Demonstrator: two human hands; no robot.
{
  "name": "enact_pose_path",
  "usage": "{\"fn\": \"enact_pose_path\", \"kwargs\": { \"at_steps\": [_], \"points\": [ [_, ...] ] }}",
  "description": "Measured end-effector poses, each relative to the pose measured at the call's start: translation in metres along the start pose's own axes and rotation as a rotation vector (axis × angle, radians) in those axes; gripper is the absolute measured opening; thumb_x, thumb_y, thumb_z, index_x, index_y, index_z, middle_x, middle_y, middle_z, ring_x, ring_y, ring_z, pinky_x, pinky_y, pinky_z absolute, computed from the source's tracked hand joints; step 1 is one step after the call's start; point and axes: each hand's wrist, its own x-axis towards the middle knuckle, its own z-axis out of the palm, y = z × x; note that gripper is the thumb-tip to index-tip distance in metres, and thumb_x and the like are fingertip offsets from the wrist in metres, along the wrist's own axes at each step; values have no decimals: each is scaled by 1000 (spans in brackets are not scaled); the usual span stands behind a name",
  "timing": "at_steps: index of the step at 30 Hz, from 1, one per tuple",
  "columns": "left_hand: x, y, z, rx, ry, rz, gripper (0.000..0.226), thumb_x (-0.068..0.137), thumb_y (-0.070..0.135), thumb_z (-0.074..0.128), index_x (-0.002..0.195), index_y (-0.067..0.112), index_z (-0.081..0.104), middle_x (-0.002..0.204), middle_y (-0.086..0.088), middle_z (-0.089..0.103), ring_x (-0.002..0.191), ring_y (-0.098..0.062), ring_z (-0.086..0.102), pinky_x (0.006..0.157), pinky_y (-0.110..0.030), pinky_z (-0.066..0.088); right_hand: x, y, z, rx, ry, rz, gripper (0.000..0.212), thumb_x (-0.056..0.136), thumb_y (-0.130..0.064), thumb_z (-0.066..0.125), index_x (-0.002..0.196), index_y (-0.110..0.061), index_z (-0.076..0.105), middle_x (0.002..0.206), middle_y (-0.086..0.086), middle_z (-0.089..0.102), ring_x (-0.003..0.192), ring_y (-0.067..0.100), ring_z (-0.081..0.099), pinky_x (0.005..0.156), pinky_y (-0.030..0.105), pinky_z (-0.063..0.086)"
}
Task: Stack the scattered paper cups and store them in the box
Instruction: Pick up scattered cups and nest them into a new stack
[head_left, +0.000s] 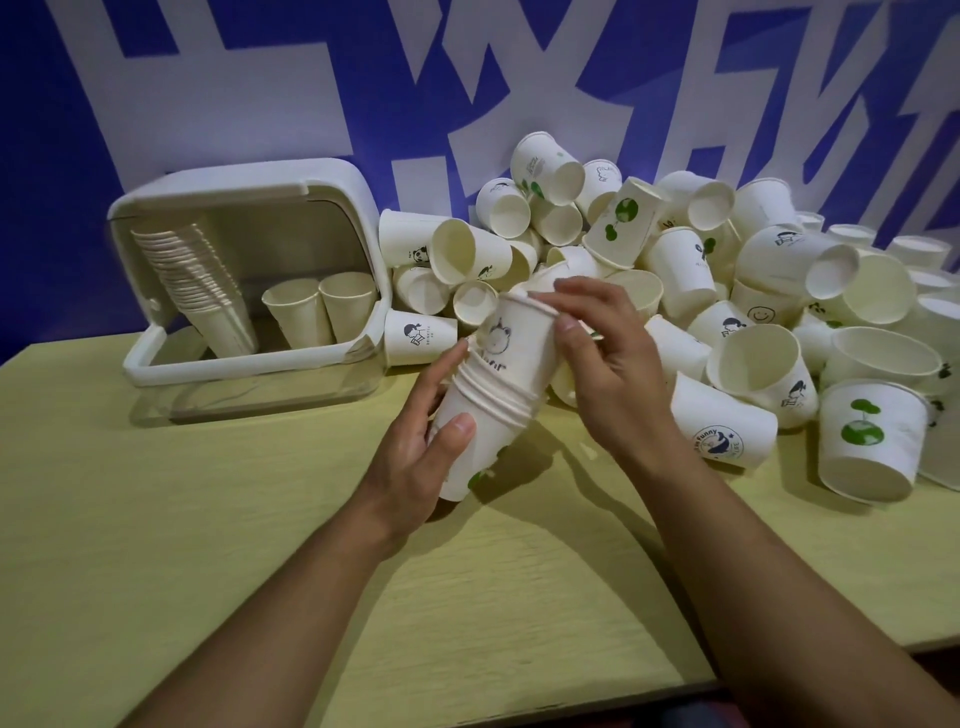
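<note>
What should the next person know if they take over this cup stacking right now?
Left hand: holds the short stack of cups low down, tilted over the table.
Right hand: pinches the rim of the top cup, which is not fully seated.
Box: on its side at left, open, holding one long stack and two loose cups.
Left: the big pile of loose cups at right; seat the top cup, keep stacking, then store the stack.
</note>
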Motion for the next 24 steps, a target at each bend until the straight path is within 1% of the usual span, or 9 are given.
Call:
{"fn": "enact_pose_path", "kwargs": {
  "at_steps": [4, 6, 9, 11, 13, 15, 17, 20, 24],
  "points": [
    [0, 0, 2, -20, 26, 23, 58, 86, 50, 54, 141, 56, 37, 134, 21, 59, 114, -7, 65, 85, -20, 52, -10, 0, 11, -56, -196, 37, 35, 100, -33, 44, 131, -35, 60, 143, -8, 48, 132, -3, 40, 97, 8, 38],
    [1, -1, 1, -19, 48, 34, 60, 87, 50, 52, 144, 54, 34, 135, 21, 59, 113, -9, 65, 84, -22, 53, -14, -1, 15, -71, -290, 27, 42, 101, -38, 39, 141, -33, 51, 149, -8, 44, 137, -1, 36, 109, 18, 33],
    [2, -6, -2, 14, 69, 40, 64, 90, 51, 48, 150, 53, 26, 146, 19, 50, 125, -10, 58, 97, -32, 51, -19, -1, 20, -50, -440, 31, 54, 100, -54, 33, 150, -35, 37, 155, -10, 37, 142, -1, 30, 117, 34, 30],
    [1, -10, -5, 44, 62, 39, 68, 92, 50, 48, 154, 49, 22, 151, 22, 43, 135, -8, 50, 108, -38, 44, -20, 1, 22, -52, -495, 27, 64, 95, -67, 30, 151, -34, 36, 156, -10, 36, 143, -2, 28, 119, 34, 28],
    [1, -10, -6, 55, 48, 31, 69, 91, 51, 50, 154, 49, 21, 147, 30, 45, 134, -5, 50, 108, -34, 44, -19, 1, 22, -52, -530, 25, 70, 92, -72, 26, 151, -35, 35, 156, -10, 37, 143, -1, 29, 118, 32, 28],
    [3, -9, -5, 61, 60, 28, 66, 89, 55, 51, 148, 61, 22, 143, 28, 51, 127, -4, 56, 104, -35, 48, -18, 0, 20, -52, -509, 27, 68, 93, -73, 23, 150, -37, 36, 153, -11, 40, 140, -1, 33, 115, 28, 29],
    [4, -5, -2, 42, 86, 27, 61, 90, 55, 52, 143, 68, 24, 143, 25, 51, 120, -4, 61, 99, -35, 52, -15, 1, 16, -119, -372, 4, 59, 96, -65, 25, 145, -38, 42, 146, -10, 47, 135, 5, 40, 110, 34, 35],
    [5, -1, -1, -39, 136, 23, 60, 94, 42, 49, 143, 61, 21, 135, 37, 47, 105, 2, 65, 81, -26, 57, -6, 12, 9, -365, -107, -17, 45, 97, -47, 45, 140, -33, 49, 136, -5, 52, 126, 13, 43, 105, 40, 39],
    [6, 1, -5, -72, 210, 44, 58, 93, 38, 47, 142, 58, 22, 135, 34, 45, 108, 3, 63, 79, -22, 55, 8, 31, 10, -607, -74, 35, 55, 95, -41, 58, 146, -35, 40, 145, -2, 47, 131, 19, 40, 108, 44, 34]
  ]
}}
